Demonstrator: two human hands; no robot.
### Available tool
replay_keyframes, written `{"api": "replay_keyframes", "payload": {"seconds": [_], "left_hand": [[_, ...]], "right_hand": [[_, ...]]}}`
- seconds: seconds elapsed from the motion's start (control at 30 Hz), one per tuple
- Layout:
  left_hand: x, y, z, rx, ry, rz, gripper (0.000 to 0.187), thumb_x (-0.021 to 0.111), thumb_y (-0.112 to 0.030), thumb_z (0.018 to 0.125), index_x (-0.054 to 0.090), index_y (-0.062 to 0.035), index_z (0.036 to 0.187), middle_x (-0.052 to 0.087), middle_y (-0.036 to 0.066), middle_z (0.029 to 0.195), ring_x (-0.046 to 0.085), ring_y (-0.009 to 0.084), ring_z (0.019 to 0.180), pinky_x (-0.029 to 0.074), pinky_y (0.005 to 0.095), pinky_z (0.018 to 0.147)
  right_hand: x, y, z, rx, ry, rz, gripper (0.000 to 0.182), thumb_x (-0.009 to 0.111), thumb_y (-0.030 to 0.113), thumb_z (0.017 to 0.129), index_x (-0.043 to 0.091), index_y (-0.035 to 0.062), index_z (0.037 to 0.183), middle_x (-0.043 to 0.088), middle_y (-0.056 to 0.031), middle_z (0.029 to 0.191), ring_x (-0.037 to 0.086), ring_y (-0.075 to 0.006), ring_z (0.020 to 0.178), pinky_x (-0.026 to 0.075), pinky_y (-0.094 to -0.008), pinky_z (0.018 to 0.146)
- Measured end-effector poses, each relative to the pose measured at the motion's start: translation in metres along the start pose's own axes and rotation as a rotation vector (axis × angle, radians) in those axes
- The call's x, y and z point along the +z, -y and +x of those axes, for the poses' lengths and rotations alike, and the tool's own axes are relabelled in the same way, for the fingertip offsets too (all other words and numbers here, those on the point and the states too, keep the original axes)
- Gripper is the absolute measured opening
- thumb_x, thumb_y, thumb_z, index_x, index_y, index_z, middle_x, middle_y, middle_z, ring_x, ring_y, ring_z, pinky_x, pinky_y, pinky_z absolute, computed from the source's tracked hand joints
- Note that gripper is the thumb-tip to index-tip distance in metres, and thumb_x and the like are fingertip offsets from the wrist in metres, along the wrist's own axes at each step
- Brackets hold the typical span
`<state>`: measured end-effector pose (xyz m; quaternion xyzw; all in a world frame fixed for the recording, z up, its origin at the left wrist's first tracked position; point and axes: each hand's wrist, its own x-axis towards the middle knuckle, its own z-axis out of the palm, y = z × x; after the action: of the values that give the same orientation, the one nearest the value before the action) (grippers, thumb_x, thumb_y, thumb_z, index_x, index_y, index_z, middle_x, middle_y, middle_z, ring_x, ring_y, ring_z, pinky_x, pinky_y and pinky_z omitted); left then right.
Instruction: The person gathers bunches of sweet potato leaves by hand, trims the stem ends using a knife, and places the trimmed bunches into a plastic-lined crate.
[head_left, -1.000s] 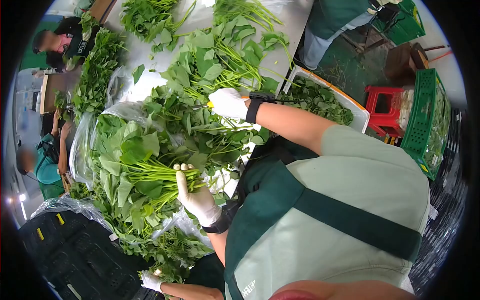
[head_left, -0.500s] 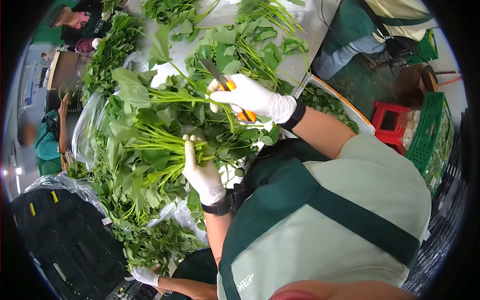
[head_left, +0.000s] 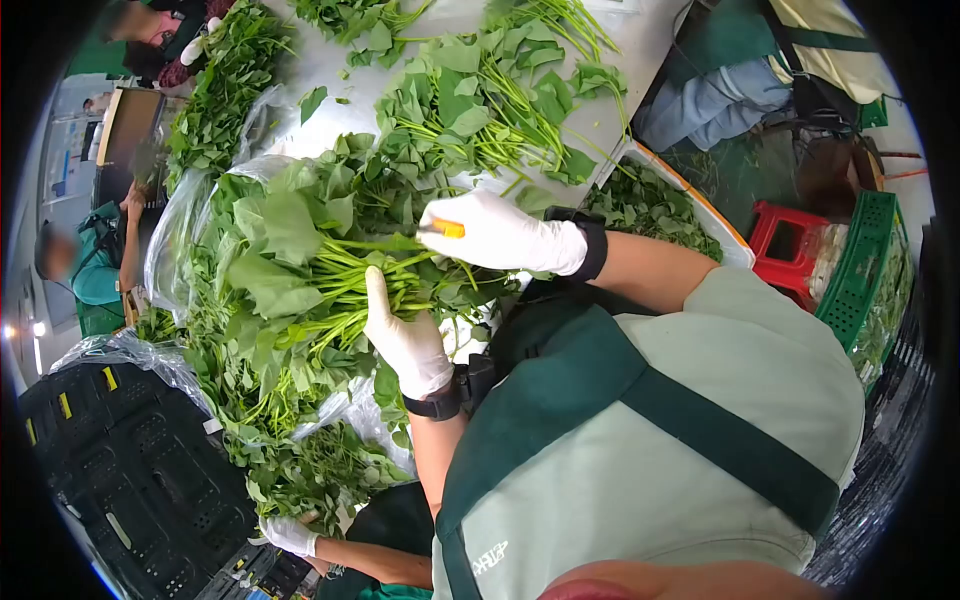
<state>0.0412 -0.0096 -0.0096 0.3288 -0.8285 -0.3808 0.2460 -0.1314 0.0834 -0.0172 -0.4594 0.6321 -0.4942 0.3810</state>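
Observation:
My left hand [head_left: 403,338], in a white glove with a black wrist strap, grips the stems of a bunch of green leafy stalks [head_left: 300,270] held over the table. My right hand [head_left: 500,235], also gloved, is closed around orange-handled scissors [head_left: 449,229] and rests against the top of the same bunch, just above my left hand. Only the orange handle tip shows; the blades are hidden behind the hand and leaves.
More greens [head_left: 470,105] lie across the grey table [head_left: 590,50], some on clear plastic [head_left: 170,250]. A white box of leaves [head_left: 650,205] stands at right, with a red stool [head_left: 785,240] and green crate [head_left: 860,260]. Black crates [head_left: 120,470] lie lower left. Other people work nearby; a gloved hand [head_left: 290,535] reaches in below.
My right hand came back from the table with a stalk and has laid it against the bunch. My left hand lifted the bunch slightly. The scissor blades, seen earlier, are now hidden.

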Motion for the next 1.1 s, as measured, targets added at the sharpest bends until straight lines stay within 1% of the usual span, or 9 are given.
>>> {"api": "replay_keyframes", "payload": {"seconds": [0.07, 0.17, 0.3, 0.37, 0.43, 0.73, 0.9, 1.0, 1.1], "left_hand": [[0.002, -0.009, 0.0, -0.048, -0.043, 0.049, 0.067, 0.063, 0.015, 0.073, 0.044, -0.0043, 0.134, 0.061, 0.013, 0.116, 0.059, 0.0178, 0.097, 0.045, 0.0285, 0.09], [0.003, -0.011, 0.001, -0.044, -0.061, 0.124, 0.065, 0.062, 0.016, 0.073, 0.045, -0.0031, 0.134, 0.061, 0.014, 0.117, 0.059, 0.018, 0.097, 0.044, 0.0279, 0.091], [0.005, -0.021, 0.003, -0.11, -0.052, 0.05, 0.064, 0.06, 0.016, 0.074, 0.045, -0.0026, 0.134, 0.061, 0.013, 0.115, 0.059, 0.0169, 0.095, 0.044, 0.0264, 0.09], [0.003, -0.015, 0.003, -0.116, -0.013, 0.054, 0.063, 0.061, 0.014, 0.075, 0.045, -0.0023, 0.134, 0.062, 0.012, 0.112, 0.059, 0.0159, 0.094, 0.045, 0.0262, 0.089], [0.004, -0.01, 0.001, -0.056, -0.018, 0.036, 0.063, 0.061, 0.014, 0.077, 0.045, -0.0033, 0.135, 0.063, 0.012, 0.111, 0.059, 0.0152, 0.093, 0.045, 0.0263, 0.088], [0.007, -0.006, -0.006, 0.107, 0.025, 0.131, 0.05, 0.056, 0.011, 0.086, 0.049, -0.0063, 0.132, 0.064, 0.011, 0.11, 0.059, 0.0131, 0.091, 0.047, 0.0266, 0.085], [0.008, -0.008, -0.005, 0.045, 0.013, -0.072, 0.04, 0.052, 0.007, 0.09, 0.051, -0.0043, 0.129, 0.062, 0.012, 0.112, 0.058, 0.0136, 0.094, 0.046, 0.027, 0.087], [0.008, -0.002, -0.008, -0.061, -0.013, -0.137, 0.037, 0.052, 0.005, 0.092, 0.051, -0.0042, 0.128, 0.06, 0.013, 0.116, 0.056, 0.0138, 0.097, 0.047, 0.027, 0.088], [0.008, 0.001, -0.003, -0.105, 0.006, -0.25, 0.038, 0.054, 0.003, 0.091, 0.05, -0.0048, 0.128, 0.056, 0.012, 0.119, 0.055, 0.0139, 0.099, 0.048, 0.0269, 0.086]], "right_hand": [[0.014, -0.015, 0.002, -0.073, -0.451, 0.044, 0.015, 0.063, 0.016, 0.087, 0.058, 0.0018, 0.089, 0.065, -0.0051, 0.079, 0.061, -0.012, 0.069, 0.047, -0.0265, 0.066], [0.023, -0.03, 0.013, -0.359, -0.601, 0.238, 0.017, 0.063, 0.018, 0.087, 0.061, 0.0022, 0.093, 0.062, -0.0046, 0.066, 0.06, -0.0144, 0.064, 0.047, -0.0281, 0.063], [-0.012, 0.0, -0.006, 0.149, -0.051, 0.63, 0.018, 0.061, 0.018, 0.09, 0.06, 0.0022, 0.098, 0.064, -0.0039, 0.076, 0.054, -0.01, 0.067, 0.046, -0.0266, 0.066], [-0.016, -0.01, -0.005, 0.169, -0.049, 0.452, 0.018, 0.062, 0.017, 0.087, 0.059, 0.0037, 0.099, 0.063, -0.0049, 0.081, 0.057, -0.0149, 0.069, 0.047, -0.0287, 0.066], [-0.019, -0.011, -0.005, -0.376, -0.388, -0.204, 0.02, 0.064, 0.018, 0.082, 0.061, 0.0061, 0.097, 0.06, -0.0054, 0.081, 0.061, -0.023, 0.071, 0.048, -0.0322, 0.065], [0.011, 0.009, 0.006, -0.243, -0.264, -0.255, 0.024, 0.068, 0.026, 0.077, 0.06, 0.0035, 0.082, 0.058, -0.0123, 0.079, 0.058, -0.0329, 0.069, 0.046, -0.0398, 0.06], [0.009, 0.008, 0.008, -0.042, -0.169, 0.029, 0.024, 0.067, 0.025, 0.08, 0.06, 0.0023, 0.086, 0.06, -0.0125, 0.077, 0.059, -0.0235, 0.071, 0.047, -0.0321, 0.067], [0.01, 0.005, 0.006, -0.135, -0.197, 0.226, 0.017, 0.065, 0.016, 0.083, 0.058, 0.0035, 0.092, 0.058, -0.0032, 0.079, 0.056, -0.016, 0.075, 0.045, -0.0274, 0.073], [0.015, 0.0, 0.011, -0.42, -0.231, 0.154, 0.021, 0.064, 0.022, 0.084, 0.059, 0.0038, 0.091, 0.06, -0.0082, 0.08, 0.059, -0.0218, 0.077, 0.046, -0.0312, 0.074]]}}
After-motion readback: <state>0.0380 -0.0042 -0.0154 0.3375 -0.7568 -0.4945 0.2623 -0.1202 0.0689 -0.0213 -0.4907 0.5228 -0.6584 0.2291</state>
